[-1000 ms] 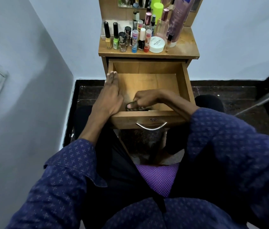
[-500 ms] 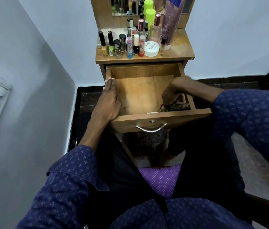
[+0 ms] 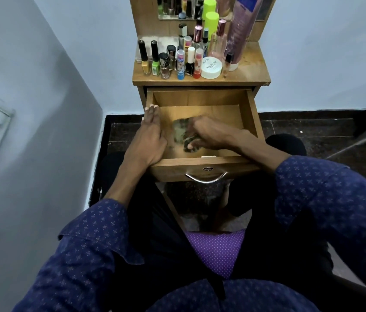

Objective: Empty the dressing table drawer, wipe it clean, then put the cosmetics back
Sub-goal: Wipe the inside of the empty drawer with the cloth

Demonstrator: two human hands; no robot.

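The right hand is gripping a bunched cleaning cloth, blurred, on the drawer floor near its left wall. The left hand is lying flat along that wall. The cloth is judged soft and light, best held bunched.

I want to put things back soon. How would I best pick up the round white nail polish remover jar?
Span the white jar lid across its rim from above and the front. It sits low and wide at the tabletop's front edge, with tall bottles crowding its back and sides.
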